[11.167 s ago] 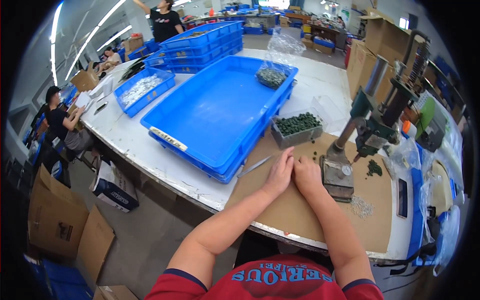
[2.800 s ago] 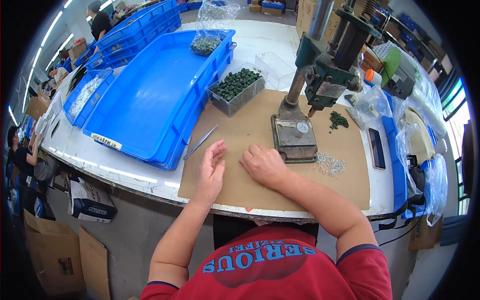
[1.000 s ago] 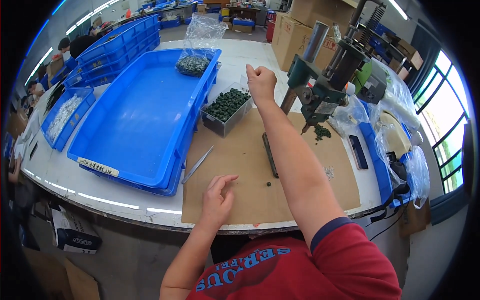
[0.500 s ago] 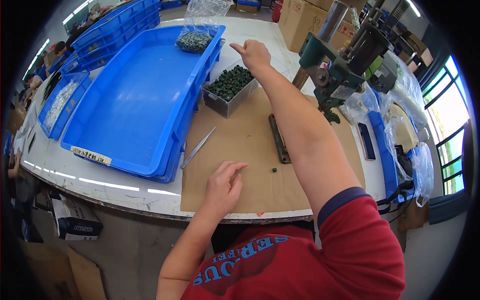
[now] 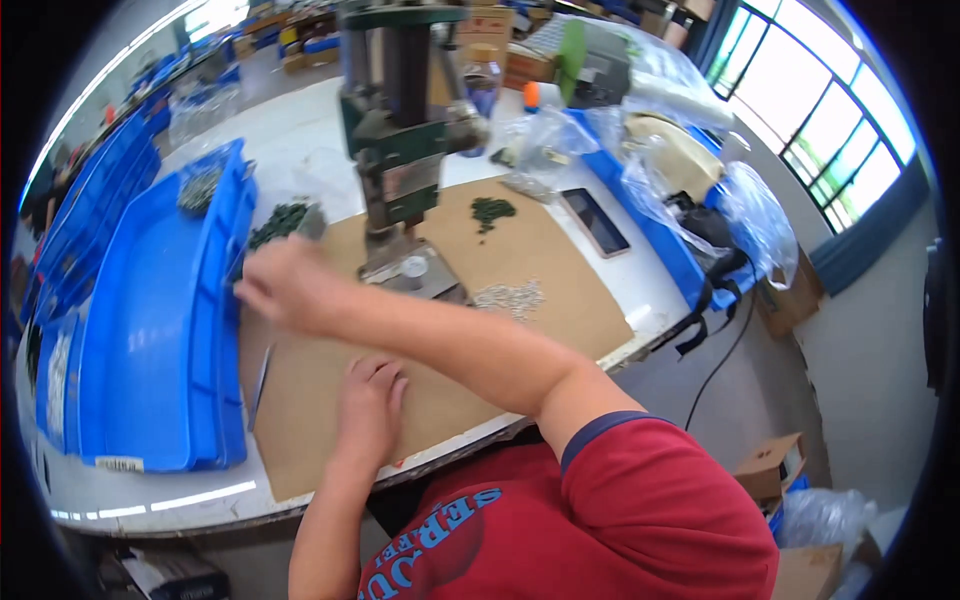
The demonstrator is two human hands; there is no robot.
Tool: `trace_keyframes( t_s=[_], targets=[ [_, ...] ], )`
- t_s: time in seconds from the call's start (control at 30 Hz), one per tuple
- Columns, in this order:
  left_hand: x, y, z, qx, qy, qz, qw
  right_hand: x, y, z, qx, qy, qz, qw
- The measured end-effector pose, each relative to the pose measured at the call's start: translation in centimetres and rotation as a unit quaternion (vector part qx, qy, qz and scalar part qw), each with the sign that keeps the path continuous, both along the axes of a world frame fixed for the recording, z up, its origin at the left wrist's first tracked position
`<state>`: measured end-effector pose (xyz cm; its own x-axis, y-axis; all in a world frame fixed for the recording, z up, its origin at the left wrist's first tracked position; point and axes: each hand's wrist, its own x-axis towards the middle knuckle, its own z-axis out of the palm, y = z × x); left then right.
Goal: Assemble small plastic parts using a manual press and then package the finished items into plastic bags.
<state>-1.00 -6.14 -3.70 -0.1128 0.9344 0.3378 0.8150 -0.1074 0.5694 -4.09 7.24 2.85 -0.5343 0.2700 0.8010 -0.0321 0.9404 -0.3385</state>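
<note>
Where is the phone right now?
In the head view the phone lies flat at the cardboard mat's far right edge, right of the press, beside the small green pile.

right hand (image 5: pixel 285 290) is pure motion blur, can't tell if it's holding anything; press (image 5: pixel 405 150) top is cut off at 12 o'clock; far-left blue trays (image 5: pixel 150 330) smear into the rim

The right hand (image 5: pixel 285 290) is drawing back from beyond the small tray of dark parts (image 5: pixel 285 222) to the blue bin's (image 5: pixel 160 340) edge, blurred. The left hand (image 5: pixel 368 405) is lying flatter on the cardboard sheet (image 5: pixel 520 260).
</note>
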Motion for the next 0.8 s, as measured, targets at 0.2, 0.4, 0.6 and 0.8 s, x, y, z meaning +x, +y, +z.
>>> trace_keyframes(
  t_s=[0.2,0.4,0.6,0.8],
  targets=[
    [0.1,0.2,0.4,0.051,0.053,-0.016,0.997,24.6,1.7,2.7,0.005,0.012,-0.172,0.985],
    [-4.8,3.1,5.6,0.143,0.056,0.051,0.987,43.1,10.8,2.3,0.071,-0.286,-0.581,0.758],
    [-11.7,9.2,7.9,0.181,0.107,0.103,0.972,49.7,17.4,4.1,-0.261,-0.120,-0.454,0.843],
    [-16.9,13.3,5.1,0.116,0.154,0.120,0.974,49.8,22.5,12.0,-0.314,0.180,-0.343,0.867]
  ],
)
